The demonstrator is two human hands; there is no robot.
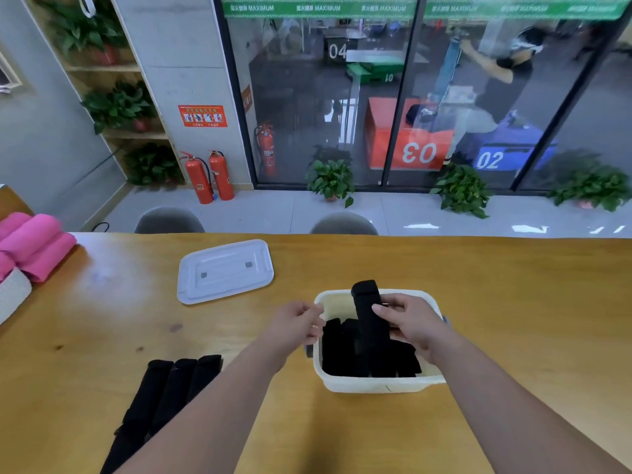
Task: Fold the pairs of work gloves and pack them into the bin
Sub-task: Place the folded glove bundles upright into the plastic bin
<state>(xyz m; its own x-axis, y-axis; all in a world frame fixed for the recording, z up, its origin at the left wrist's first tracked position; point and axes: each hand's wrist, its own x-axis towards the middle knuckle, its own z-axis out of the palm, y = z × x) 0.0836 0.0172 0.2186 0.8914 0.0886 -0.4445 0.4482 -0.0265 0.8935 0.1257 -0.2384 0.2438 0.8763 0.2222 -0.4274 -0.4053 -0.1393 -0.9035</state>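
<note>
Banner [318, 8] reads MAXIMUM; right hand [415, 325] grips folded gloves [367, 304] in bin [376, 384].

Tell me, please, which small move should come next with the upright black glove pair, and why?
Probably lower the folded glove pair into the bin and lay it down. The right hand grips it upright, its top above the rim, while other black pairs lie inside and the far inner wall is bare.

Both bare forearms are extended forward and angled toward each other. The left grip [301, 323] is held with its fingers loosely curled. The right grip [408, 323] is wrapped, thumb and fingers, round an upright folded glove [367, 302].
</note>
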